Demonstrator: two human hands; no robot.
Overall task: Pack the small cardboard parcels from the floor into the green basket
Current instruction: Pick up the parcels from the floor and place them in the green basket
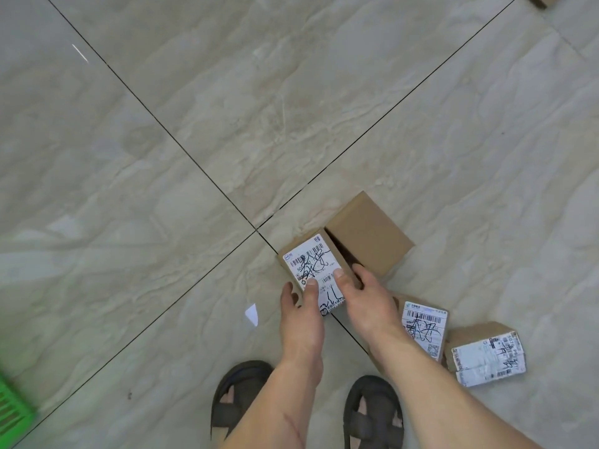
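A small cardboard parcel [311,259] with a white scribbled label lies on the tiled floor just ahead of my feet. Both hands grip it: my left hand [299,314] on its near left side, thumb on the label, and my right hand [368,301] on its near right side. A plain brown parcel [369,233] touches it on the far right. Two more labelled parcels lie at the right, one [424,328] partly under my right forearm, the other [486,353] beyond it. A corner of the green basket [13,413] shows at the bottom left edge.
My two feet in dark sandals [238,396] stand at the bottom centre. A piece of another cardboard box [544,0] peeks in at the top right corner. Glossy beige floor tiles with dark grout lines fill the view.
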